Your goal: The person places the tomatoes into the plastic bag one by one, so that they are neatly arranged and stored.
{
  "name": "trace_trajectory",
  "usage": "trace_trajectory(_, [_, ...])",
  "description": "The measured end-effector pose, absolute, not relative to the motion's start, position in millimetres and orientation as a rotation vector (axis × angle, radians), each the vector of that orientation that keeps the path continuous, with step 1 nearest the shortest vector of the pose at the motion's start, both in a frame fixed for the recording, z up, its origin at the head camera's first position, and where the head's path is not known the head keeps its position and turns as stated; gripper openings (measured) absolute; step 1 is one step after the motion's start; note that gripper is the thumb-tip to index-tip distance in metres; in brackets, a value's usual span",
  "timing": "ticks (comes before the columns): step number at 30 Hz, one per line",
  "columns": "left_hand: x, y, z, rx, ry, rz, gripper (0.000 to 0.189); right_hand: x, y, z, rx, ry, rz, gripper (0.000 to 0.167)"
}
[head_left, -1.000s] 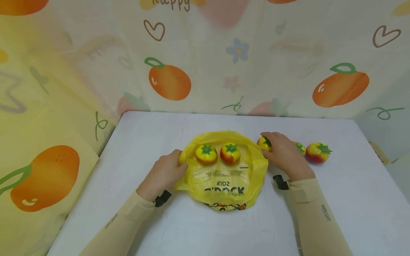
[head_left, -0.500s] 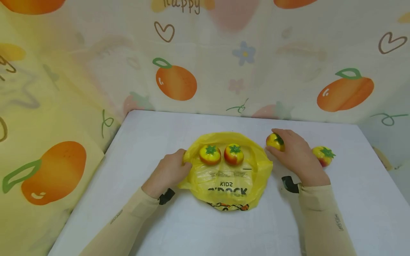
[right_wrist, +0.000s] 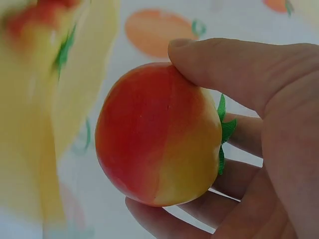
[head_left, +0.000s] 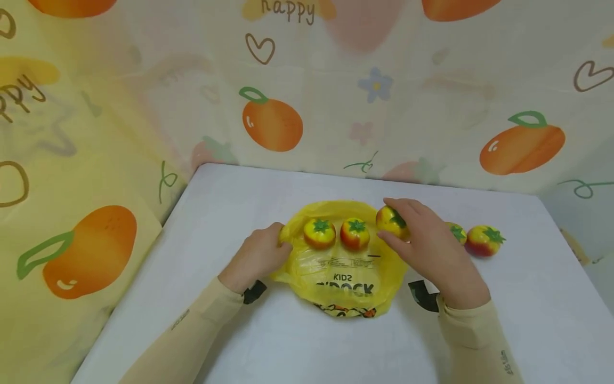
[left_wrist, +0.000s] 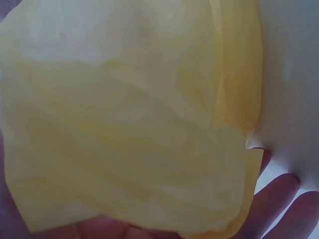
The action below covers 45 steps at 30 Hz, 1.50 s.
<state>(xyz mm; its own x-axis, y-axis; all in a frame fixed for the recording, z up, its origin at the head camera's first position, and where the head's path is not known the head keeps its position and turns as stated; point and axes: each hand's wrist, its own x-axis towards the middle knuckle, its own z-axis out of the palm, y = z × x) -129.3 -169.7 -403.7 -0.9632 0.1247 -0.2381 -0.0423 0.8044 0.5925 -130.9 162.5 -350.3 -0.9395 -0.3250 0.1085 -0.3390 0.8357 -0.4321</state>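
My left hand (head_left: 261, 250) pinches the left rim of a yellow plastic bag (head_left: 312, 293), its mouth spread wide on the table. In the left wrist view the bag (left_wrist: 124, 149) covers most of the picture, with fingers curled behind it. My right hand (head_left: 431, 248) holds a tomato-like fruit (head_left: 389, 221), red and yellow with a green leafy top, over the bag's right rim. Thumb and fingers wrap this fruit (right_wrist: 159, 139) in the right wrist view. Inside the bag sit two similar fruits, a left one (head_left: 319, 234) and a right one (head_left: 355, 234).
Two more such fruits lie on the white table right of my right hand: one partly hidden fruit (head_left: 457, 232) and one beside it (head_left: 484, 240). A fruit-patterned curtain (head_left: 326, 128) hangs behind and to the left of the table (head_left: 364, 352).
From beside the bag, my right hand has carried its fruit left to the bag's right rim. My left hand keeps its hold on the bag. The head view has shifted slightly.
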Motion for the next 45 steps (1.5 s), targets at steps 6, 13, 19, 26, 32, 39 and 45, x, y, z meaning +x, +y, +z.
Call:
trace_trajectory(6, [-132, -170, -404, 0.072, 2.722, 0.907, 0.030, -126, 120, -362, 0.672, -3.022, 0.710, 0.069])
trace_trajectory(13, [-133, -173, -407, 0.093, 2.724, 0.925, 0.026, -123, 80, -377, 0.843, -3.013, 0.633, 0.069])
trace_trajectory(19, [-134, -172, -408, 0.100, 2.739, 0.913, 0.027, -118, 59, -392, 0.970, -2.990, 0.625, 0.063])
trace_trajectory(26, [-134, -170, -407, 0.084, 2.738, 0.874, 0.029, -113, 48, -405, 1.091, -2.976, 0.593, 0.064])
trace_trajectory(32, [-133, -171, -407, 0.070, 2.734, 0.870, 0.032, -113, 46, -409, 1.100, -2.963, 0.572, 0.063])
trace_trajectory(39, [-133, -172, -410, 0.064, 2.743, 0.862, 0.034, -113, 40, -415, 1.146, -2.965, 0.561, 0.061])
trace_trajectory(45, [-134, -171, -410, 0.066, 2.737, 0.863, 0.034, -113, 39, -419, 1.160, -2.932, 0.561, 0.060])
